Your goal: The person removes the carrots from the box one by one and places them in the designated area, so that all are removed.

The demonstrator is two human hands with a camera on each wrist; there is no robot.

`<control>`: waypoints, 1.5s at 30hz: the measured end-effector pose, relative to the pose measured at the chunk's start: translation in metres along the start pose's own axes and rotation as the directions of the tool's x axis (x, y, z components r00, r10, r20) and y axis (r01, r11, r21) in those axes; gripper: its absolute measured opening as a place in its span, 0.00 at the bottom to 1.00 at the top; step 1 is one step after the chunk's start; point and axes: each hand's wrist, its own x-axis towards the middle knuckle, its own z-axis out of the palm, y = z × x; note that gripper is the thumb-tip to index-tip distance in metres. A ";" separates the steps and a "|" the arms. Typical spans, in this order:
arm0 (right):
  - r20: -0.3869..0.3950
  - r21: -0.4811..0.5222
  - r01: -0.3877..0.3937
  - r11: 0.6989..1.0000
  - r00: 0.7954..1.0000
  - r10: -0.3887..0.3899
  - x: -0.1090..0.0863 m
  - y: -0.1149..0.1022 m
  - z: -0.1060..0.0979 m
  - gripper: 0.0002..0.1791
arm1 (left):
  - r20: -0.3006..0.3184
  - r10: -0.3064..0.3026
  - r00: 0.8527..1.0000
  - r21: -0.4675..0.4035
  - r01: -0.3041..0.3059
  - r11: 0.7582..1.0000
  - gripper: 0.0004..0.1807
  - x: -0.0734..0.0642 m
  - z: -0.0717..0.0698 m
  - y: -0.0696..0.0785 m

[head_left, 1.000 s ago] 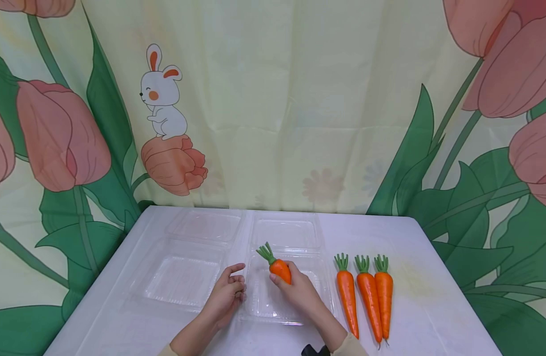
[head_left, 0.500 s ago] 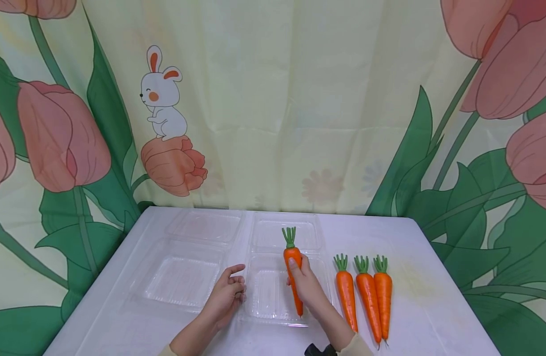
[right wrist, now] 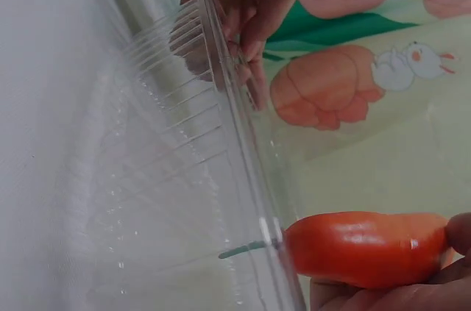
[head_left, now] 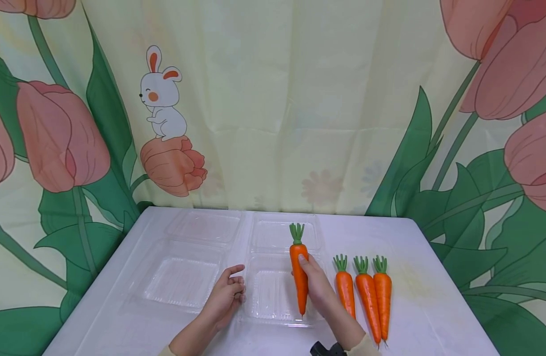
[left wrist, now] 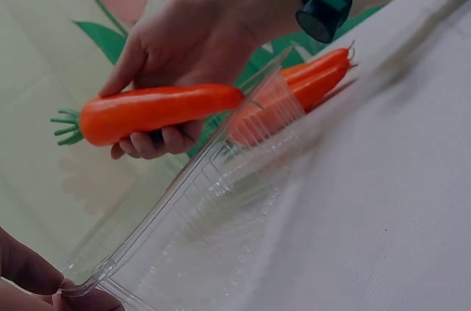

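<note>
My right hand (head_left: 318, 284) grips an orange carrot (head_left: 298, 267) with a green top, held upright above the right clear plastic container (head_left: 268, 299). In the left wrist view the carrot (left wrist: 154, 111) lies across the curled fingers, thumb along its upper side. My left hand (head_left: 225, 299) is at the left rim of that same container; in the left wrist view its fingertips (left wrist: 33, 270) pinch the rim near a corner. Through the plastic in the right wrist view, part of the left hand (right wrist: 268, 2) shows at the rim, and the carrot's thin root tip reaches past the near rim.
Three more carrots (head_left: 367, 296) lie side by side on the white tablecloth (head_left: 433, 306) at the right. A second clear container (head_left: 179, 282), lid opened backward, stands at the left. A curtain (head_left: 255, 99) with tulips and a rabbit hangs behind the table.
The carrot in my right hand has turned from tilted, its top pointing up and left, to upright, and moved a little right. The left hand has stayed in place.
</note>
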 end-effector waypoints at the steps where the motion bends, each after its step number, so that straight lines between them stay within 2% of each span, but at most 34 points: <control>1: -0.006 0.005 0.001 1.000 1.000 -0.001 -0.001 0.000 -0.002 0.38 | 0.001 -0.001 1.000 -0.001 0.001 1.000 0.31 0.000 0.000 0.000; 8: -0.021 0.063 0.027 0.998 0.999 -0.026 -0.004 -0.002 -0.014 0.34 | -0.002 0.000 1.000 -0.004 0.000 1.000 0.31 0.000 0.000 0.000; 12: -0.026 0.064 0.019 0.998 1.000 -0.018 -0.006 -0.005 -0.023 0.32 | 0.001 -0.001 1.000 -0.003 0.001 1.000 0.31 0.000 0.000 0.000; 17: -0.060 0.031 0.007 0.999 0.998 -0.006 -0.012 -0.010 -0.034 0.30 | 0.001 0.002 1.000 -0.007 -0.002 1.000 0.31 0.000 0.000 -0.001; 27: -0.144 -0.074 -0.033 0.997 0.989 0.022 -0.023 -0.008 -0.054 0.37 | 0.002 0.009 1.000 -0.004 -0.009 1.000 0.31 0.000 0.001 0.000; 34: -0.161 -0.024 -0.041 0.999 0.986 0.037 -0.028 -0.006 -0.068 0.36 | 0.007 0.011 1.000 0.016 -0.011 1.000 0.31 0.000 0.002 0.000; 40: -0.165 0.027 -0.054 0.998 0.985 0.058 -0.033 -0.010 -0.083 0.40 | -0.004 0.007 1.000 0.009 -0.007 1.000 0.31 0.001 0.003 -0.001; 45: -0.155 0.033 -0.064 0.997 0.986 0.068 -0.038 -0.011 -0.096 0.40 | -0.008 0.002 1.000 0.019 -0.002 1.000 0.32 0.001 0.003 0.000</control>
